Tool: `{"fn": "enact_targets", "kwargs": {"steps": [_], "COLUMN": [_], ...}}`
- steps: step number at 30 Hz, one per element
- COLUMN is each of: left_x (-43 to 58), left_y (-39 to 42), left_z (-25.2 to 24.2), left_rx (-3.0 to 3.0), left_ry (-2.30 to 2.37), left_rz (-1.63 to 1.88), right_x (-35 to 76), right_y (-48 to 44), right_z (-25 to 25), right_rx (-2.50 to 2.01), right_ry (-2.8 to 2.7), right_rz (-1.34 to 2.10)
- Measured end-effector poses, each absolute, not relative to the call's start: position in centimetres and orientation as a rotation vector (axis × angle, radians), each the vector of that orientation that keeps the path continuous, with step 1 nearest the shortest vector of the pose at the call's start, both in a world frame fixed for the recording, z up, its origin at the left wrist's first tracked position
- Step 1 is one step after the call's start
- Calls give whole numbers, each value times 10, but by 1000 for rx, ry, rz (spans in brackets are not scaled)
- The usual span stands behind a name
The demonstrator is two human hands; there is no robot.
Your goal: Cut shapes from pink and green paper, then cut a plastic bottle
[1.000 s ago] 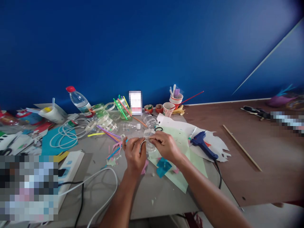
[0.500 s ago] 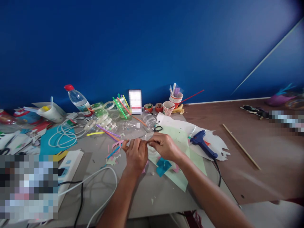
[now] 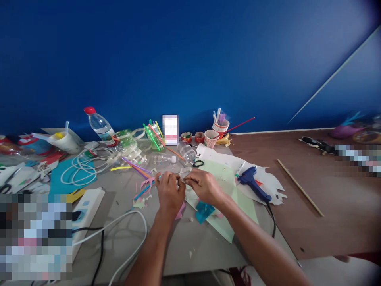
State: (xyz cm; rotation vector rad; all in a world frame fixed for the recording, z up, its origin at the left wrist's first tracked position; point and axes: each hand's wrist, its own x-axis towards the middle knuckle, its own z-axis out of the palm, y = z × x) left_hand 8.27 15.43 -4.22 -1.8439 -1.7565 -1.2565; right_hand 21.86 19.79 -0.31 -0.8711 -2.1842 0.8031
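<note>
Over the middle of the grey table, my left hand (image 3: pixel 170 191) and my right hand (image 3: pixel 205 183) meet at the fingertips. Between them a clear plastic piece (image 3: pixel 186 171) sticks up; its full shape is hidden by the fingers. My right thumb and forefinger pinch its near side. The left fingers curl at the same spot, their tips partly out of sight. Black-handled scissors (image 3: pixel 198 163) lie just beyond the right hand. A teal scrap (image 3: pixel 204 211) rests below it on pale green paper (image 3: pixel 228 222).
A blue glue gun (image 3: pixel 255 185) with a black cord lies at right, left of a wooden stick (image 3: pixel 300 187). Behind stand a red-capped bottle (image 3: pixel 99 126), straws (image 3: pixel 153 135) and paper cups (image 3: pixel 211 138). White cable (image 3: pixel 143 216) and a power strip (image 3: pixel 91 202) occupy the left.
My left fingers have lifted and loosened slightly, and the clear plastic piece shows a little more above the hands. The right hand keeps its pinch. The view has shifted slightly.
</note>
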Motion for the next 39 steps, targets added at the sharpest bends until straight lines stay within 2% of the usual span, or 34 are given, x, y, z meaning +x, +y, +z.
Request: {"fn": "enact_targets", "kwargs": {"steps": [4,9,15,25,29,34,39], "left_x": [63,32,68,68,71,70,68], "left_y": [160,163,156,152,155,161,163], "left_z": [-49,-48,-38,-40,-40,-37,-33], "left_rx": [-1778,-1135,-1655,-1656,-1501,-1144,-1019], "left_ry": [-1868,-2232,-1850,-1815,-1898,-1718,-1735], "left_rz": [-1501,-1937,-1953,-2167,-2597,-3187,-3373], "right_x": [223,239,235,233,232,235,237], "right_y": [198,206,211,219,221,223,223], "right_z": [2,12,5,-4,-6,-10,-7], "right_rx": [-880,-945,-909,-861,-850,-780,-722], "right_ry": [-2147,-1902,-1799,-1602,-1484,-1330,-1325], "right_rz": [800,823,1011,1318,1478,1679,1765]}}
